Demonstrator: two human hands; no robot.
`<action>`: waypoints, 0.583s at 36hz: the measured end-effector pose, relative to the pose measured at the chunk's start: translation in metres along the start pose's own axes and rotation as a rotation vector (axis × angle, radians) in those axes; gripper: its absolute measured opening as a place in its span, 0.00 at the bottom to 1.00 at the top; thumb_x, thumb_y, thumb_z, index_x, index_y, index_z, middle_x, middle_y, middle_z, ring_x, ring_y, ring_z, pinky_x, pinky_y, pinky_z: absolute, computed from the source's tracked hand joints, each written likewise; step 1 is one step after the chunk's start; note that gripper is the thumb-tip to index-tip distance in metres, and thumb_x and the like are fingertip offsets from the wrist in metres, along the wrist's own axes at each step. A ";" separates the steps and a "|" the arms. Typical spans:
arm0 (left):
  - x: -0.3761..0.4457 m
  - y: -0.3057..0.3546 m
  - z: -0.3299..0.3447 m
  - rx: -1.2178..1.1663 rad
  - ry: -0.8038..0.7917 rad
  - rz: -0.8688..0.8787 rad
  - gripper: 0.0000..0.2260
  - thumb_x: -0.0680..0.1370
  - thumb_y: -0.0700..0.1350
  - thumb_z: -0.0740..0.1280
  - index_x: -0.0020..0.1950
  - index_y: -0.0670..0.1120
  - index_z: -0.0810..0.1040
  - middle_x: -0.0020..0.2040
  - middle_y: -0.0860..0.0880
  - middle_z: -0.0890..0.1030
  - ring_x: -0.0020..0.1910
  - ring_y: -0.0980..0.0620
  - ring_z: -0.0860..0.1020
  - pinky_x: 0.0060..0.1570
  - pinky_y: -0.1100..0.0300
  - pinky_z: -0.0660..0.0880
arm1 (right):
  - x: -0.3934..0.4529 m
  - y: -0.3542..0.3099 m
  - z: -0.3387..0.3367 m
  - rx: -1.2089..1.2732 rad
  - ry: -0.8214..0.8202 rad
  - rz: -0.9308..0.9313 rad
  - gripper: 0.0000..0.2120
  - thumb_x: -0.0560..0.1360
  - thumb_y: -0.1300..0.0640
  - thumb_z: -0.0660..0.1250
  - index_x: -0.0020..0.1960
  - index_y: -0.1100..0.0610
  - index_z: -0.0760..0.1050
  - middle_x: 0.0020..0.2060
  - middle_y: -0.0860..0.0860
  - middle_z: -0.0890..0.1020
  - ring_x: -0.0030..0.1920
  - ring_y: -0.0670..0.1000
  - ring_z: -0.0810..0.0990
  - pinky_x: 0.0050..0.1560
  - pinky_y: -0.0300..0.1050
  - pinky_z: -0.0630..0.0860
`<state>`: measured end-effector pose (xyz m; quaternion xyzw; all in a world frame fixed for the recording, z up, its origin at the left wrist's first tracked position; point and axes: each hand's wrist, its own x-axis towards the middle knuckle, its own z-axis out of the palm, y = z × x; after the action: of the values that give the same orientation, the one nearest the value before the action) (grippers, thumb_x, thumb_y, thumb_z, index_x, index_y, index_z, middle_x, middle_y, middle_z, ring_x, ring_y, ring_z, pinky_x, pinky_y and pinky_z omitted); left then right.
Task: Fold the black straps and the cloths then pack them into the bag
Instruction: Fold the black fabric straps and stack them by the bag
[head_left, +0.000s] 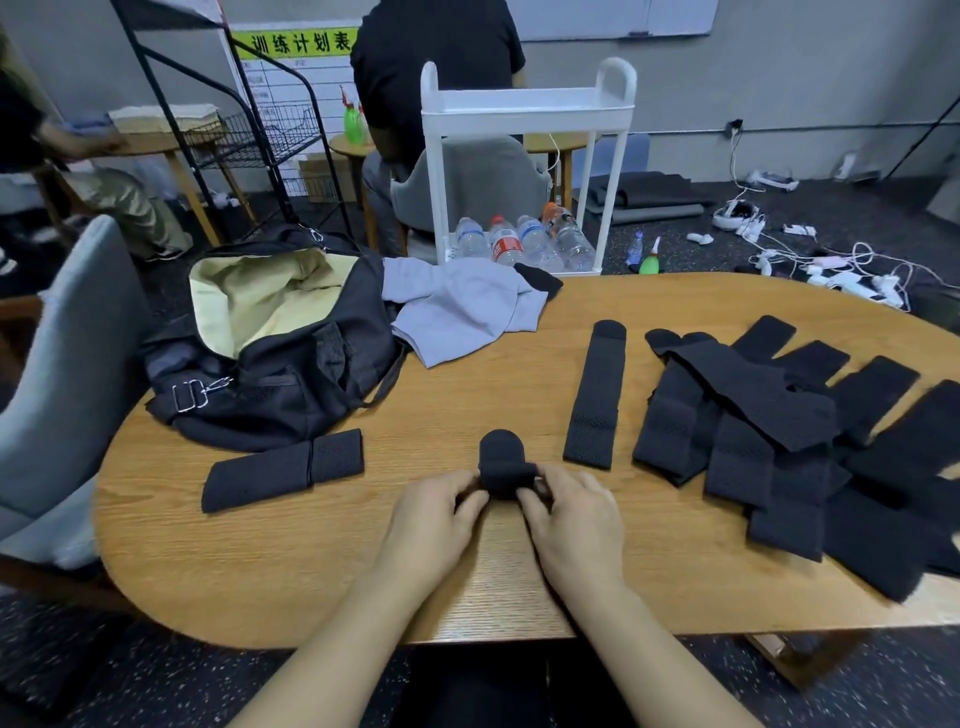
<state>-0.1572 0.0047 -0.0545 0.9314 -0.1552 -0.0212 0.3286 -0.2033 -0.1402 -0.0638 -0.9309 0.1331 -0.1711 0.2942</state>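
Both hands' fingers (470, 506) pinching rolled black strap (505, 465) (fingertips hidden), strap pile (779, 441) cut off right

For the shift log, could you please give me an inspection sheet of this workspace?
Surface: wooden table, oval.
Job's things: rolled strap between both hands; folded strap by open black bag; flat strap; strap pile right; grey cloth unfolded.
Clutter: nothing seen on table.
Hands: left hand and right hand pinch the strap.
Cables: white cables on floor.
Surroundings: white cart, bottles, seated person.
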 end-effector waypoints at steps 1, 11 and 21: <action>0.002 0.000 0.002 -0.002 0.025 -0.022 0.12 0.80 0.47 0.67 0.62 0.49 0.81 0.55 0.53 0.84 0.55 0.53 0.79 0.51 0.65 0.69 | 0.002 -0.002 0.000 0.003 0.015 0.003 0.13 0.77 0.51 0.68 0.60 0.53 0.79 0.45 0.50 0.81 0.50 0.54 0.76 0.49 0.47 0.69; 0.023 0.004 0.012 -0.008 0.068 -0.146 0.10 0.81 0.50 0.64 0.53 0.48 0.82 0.47 0.51 0.84 0.47 0.50 0.79 0.40 0.59 0.66 | 0.025 -0.008 -0.001 -0.113 -0.007 -0.013 0.13 0.81 0.49 0.62 0.56 0.55 0.80 0.37 0.49 0.72 0.50 0.55 0.74 0.51 0.48 0.67; 0.035 -0.001 0.016 0.011 0.079 -0.194 0.09 0.81 0.50 0.64 0.49 0.48 0.82 0.44 0.51 0.83 0.44 0.51 0.79 0.44 0.57 0.75 | 0.034 -0.004 0.019 -0.184 0.066 -0.041 0.13 0.79 0.49 0.64 0.44 0.57 0.78 0.37 0.56 0.80 0.45 0.57 0.76 0.40 0.48 0.64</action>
<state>-0.1264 -0.0148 -0.0648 0.9439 -0.0514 -0.0151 0.3259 -0.1640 -0.1393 -0.0674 -0.9504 0.1387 -0.1945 0.1993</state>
